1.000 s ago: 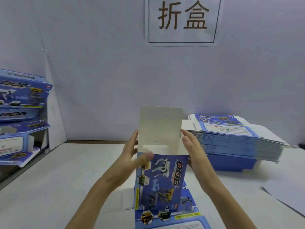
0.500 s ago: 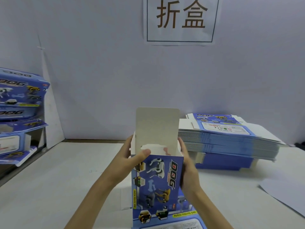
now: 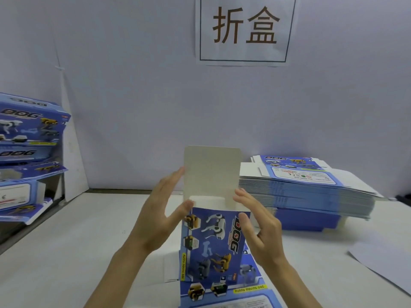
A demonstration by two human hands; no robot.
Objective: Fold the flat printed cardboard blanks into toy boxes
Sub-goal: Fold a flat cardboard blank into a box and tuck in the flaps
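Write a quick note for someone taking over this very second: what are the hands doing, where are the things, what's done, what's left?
Left hand: open, thumb touching the top left corner of the box.
Right hand: open, thumb on the printed front.
The box stands upright on the table, body formed, lid flap standing up.
Finished boxes are stacked far left; flat blanks are piled on the right.
Left to do: tuck the lid shut, then fold the other blanks.
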